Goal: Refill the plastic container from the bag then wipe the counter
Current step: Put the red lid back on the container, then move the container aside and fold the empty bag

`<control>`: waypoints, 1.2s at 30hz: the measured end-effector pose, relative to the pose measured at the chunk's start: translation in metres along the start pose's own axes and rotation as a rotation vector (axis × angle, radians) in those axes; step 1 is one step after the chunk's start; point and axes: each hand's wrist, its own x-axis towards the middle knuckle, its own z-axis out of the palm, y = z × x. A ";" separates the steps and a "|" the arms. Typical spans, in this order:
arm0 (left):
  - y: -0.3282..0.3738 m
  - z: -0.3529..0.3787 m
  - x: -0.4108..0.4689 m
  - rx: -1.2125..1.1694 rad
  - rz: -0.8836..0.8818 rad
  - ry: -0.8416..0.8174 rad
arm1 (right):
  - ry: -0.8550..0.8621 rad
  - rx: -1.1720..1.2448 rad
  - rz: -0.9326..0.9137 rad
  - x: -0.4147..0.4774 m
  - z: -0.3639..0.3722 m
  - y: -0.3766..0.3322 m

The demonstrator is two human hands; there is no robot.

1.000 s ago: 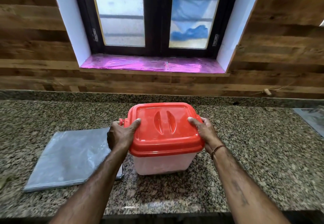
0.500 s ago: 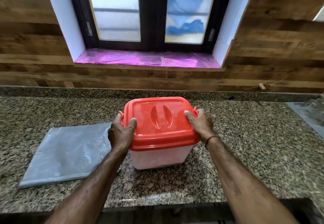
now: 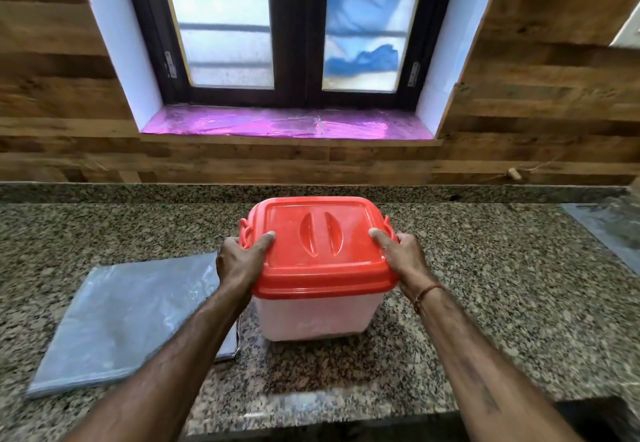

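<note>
Fingers (image 3: 264,238) of left hand (image 3: 239,263) and right hand (image 3: 403,260) clamp opposite edges of the lid (image 3: 322,230), bag (image 3: 131,320) beside container (image 3: 311,317).

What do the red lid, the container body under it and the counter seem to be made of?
The red lid: glossy moulded plastic, judging by its sheen and pressed-in grip recesses. The container body: translucent whitish plastic; light passes through its walls. The counter: polished speckled stone, probably granite, from the grain and the shine at its front edge.
</note>
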 end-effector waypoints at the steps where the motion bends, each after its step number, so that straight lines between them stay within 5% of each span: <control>1: 0.006 0.003 0.008 -0.009 0.014 0.001 | 0.012 0.001 -0.009 0.005 0.003 -0.003; 9: 0.059 0.039 0.094 -0.094 0.191 -0.079 | 0.057 -0.046 -0.083 0.100 0.022 -0.055; 22: 0.076 0.103 0.210 -0.071 0.194 0.025 | 0.092 -0.069 -0.081 0.239 0.064 -0.074; 31: 0.074 0.099 0.216 0.023 0.121 -0.061 | 0.105 -0.031 -0.089 0.235 0.063 -0.078; 36: 0.044 0.050 0.183 0.102 0.147 -0.095 | 0.412 -0.266 -0.382 0.158 0.084 -0.071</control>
